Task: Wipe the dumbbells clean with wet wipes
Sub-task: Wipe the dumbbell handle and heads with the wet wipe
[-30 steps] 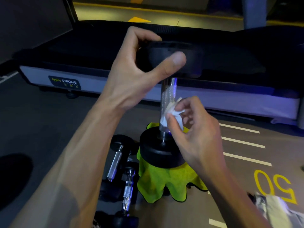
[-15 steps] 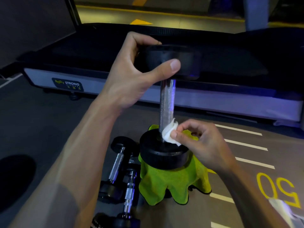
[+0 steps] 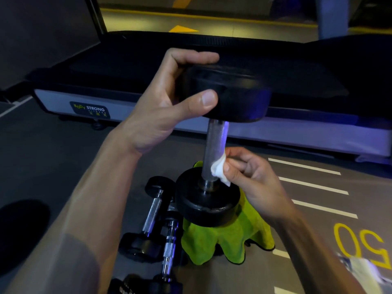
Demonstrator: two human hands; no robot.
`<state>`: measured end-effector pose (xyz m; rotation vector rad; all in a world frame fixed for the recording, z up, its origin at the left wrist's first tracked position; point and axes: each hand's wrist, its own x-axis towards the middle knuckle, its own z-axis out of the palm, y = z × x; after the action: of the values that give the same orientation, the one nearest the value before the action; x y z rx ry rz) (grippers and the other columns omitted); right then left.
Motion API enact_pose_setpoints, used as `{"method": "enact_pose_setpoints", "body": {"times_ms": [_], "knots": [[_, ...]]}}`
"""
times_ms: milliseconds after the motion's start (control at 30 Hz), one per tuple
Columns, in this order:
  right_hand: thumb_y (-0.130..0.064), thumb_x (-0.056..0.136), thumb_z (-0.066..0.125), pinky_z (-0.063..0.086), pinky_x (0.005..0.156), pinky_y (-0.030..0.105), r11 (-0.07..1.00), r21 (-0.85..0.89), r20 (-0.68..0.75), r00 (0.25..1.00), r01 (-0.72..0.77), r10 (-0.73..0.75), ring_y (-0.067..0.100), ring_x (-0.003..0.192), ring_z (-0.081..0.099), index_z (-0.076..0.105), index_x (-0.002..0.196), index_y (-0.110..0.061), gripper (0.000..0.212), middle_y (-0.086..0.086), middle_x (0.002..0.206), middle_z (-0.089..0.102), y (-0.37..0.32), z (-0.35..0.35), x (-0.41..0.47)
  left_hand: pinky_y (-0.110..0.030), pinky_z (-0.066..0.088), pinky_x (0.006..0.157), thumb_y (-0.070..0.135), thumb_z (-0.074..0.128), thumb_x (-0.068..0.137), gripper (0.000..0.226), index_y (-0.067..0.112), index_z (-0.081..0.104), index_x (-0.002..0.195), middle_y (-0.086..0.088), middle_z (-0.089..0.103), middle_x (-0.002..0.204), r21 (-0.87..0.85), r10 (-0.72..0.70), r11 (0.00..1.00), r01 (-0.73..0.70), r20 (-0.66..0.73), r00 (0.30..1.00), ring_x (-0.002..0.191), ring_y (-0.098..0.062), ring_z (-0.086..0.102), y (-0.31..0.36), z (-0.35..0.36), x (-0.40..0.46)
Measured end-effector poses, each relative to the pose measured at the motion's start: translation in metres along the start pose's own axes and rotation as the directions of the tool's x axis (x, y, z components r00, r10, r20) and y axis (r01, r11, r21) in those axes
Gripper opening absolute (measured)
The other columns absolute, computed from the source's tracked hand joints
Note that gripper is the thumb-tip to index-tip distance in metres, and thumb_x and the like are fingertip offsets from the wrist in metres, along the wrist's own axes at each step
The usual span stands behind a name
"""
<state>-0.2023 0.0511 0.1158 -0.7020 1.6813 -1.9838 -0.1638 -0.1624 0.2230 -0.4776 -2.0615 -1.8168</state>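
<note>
A large black dumbbell (image 3: 215,145) stands upright on a lime-green cloth (image 3: 224,240) on the floor. My left hand (image 3: 167,102) grips its upper black head, thumb in front and fingers over the top. My right hand (image 3: 252,177) pinches a crumpled white wet wipe (image 3: 218,170) against the lower right side of the chrome handle, just above the bottom head. Two smaller dumbbells (image 3: 152,217) with chrome handles lie on the floor to the left of the cloth.
A treadmill (image 3: 89,102) with a grey side rail and a "Strong" label lies across the floor just behind the dumbbell. White stripes and a yellow "50" (image 3: 360,245) are painted on the floor at right. A blurred pale packet (image 3: 364,270) sits at the lower right.
My right hand slid the wipe down the handle from its middle to the base, then slightly back up along the right side. My left hand kept its hold on the top head.
</note>
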Motion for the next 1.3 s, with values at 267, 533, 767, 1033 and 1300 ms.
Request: {"method": "enact_pose_setpoints", "body": {"times_ms": [267,533,767,1033,1300], "knots": [[-0.024,0.103,0.054,0.048,0.113,0.052,0.976,-0.206,0.133,0.986,-0.069,0.098,0.032,0.127,0.066,0.061,0.136,-0.007,0.038,0.012,0.129,0.073,0.005,0.003,0.001,-0.03,0.053,0.097,0.05,0.064,0.088,0.051,0.036,0.047,0.135,0.016,0.055,0.125,0.169,-0.081,0.978,0.12,-0.219,0.972,0.115,0.001,0.058,0.004,0.01,-0.007],[-0.027,0.1,0.059,0.05,0.105,0.055,0.952,-0.307,0.015,1.0,0.022,-0.018,0.026,0.115,0.069,0.068,0.12,-0.01,0.028,0.008,0.117,0.076,0.011,0.016,0.003,-0.025,0.056,0.093,0.037,0.093,0.069,0.082,0.02,0.05,0.136,0.01,0.064,0.116,0.057,-0.066,0.993,0.099,-0.425,0.903,0.107,0.0,0.067,0.013,0.045,-0.011],[-0.04,0.098,0.06,0.052,0.094,0.059,0.927,-0.375,-0.051,0.997,0.028,-0.051,0.03,0.106,0.068,0.068,0.112,-0.016,0.029,0.005,0.107,0.074,0.002,0.011,-0.017,-0.043,0.06,0.092,0.031,0.094,0.06,0.074,0.027,0.061,0.126,0.002,0.069,0.118,-0.195,-0.141,0.98,0.046,-0.51,0.848,0.11,-0.013,0.07,0.004,0.059,-0.012],[-0.055,0.097,0.057,0.052,0.092,0.043,0.838,-0.546,-0.12,0.988,0.013,-0.094,0.018,0.106,0.064,0.069,0.107,-0.023,0.035,-0.006,0.103,0.069,-0.004,0.0,-0.036,-0.034,0.057,0.095,0.047,0.084,0.075,0.063,0.032,0.056,0.129,0.021,0.064,0.113,0.073,-0.124,0.986,0.147,-0.258,0.958,0.11,-0.002,0.066,0.016,0.055,-0.006],[-0.042,0.075,0.091,0.048,0.085,0.017,0.823,-0.563,-0.413,0.888,-0.072,-0.204,0.003,0.094,0.064,0.058,0.122,-0.031,0.058,-0.012,0.087,0.068,-0.012,0.014,-0.045,-0.032,0.053,0.099,0.057,0.079,0.08,0.06,0.032,0.052,0.128,0.014,0.062,0.118,0.237,-0.068,0.961,0.14,-0.286,0.956,0.11,-0.003,0.063,0.012,0.049,-0.007]]}}
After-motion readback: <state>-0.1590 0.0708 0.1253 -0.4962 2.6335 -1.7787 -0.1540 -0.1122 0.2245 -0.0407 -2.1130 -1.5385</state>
